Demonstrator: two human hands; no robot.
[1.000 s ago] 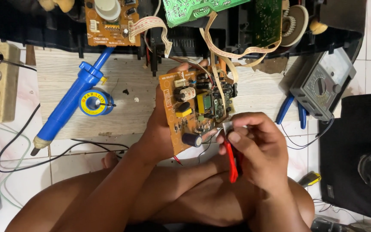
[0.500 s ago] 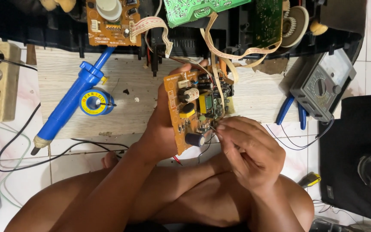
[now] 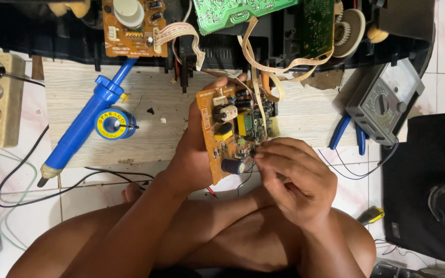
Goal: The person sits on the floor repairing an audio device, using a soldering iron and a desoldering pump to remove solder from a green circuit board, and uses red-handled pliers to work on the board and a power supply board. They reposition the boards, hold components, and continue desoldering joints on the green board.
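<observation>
Gripping the orange circuit board (image 3: 228,136) by its edge, my left hand (image 3: 194,149) holds it tilted above my lap, over the wooden board (image 3: 150,136). My right hand (image 3: 294,180) pinches narrowly at components beside a dark capacitor (image 3: 231,166).

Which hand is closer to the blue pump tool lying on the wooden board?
Left. The left hand holds the orange circuit board just right of the blue pump tool. The right hand is farther right, beyond the board.
</observation>
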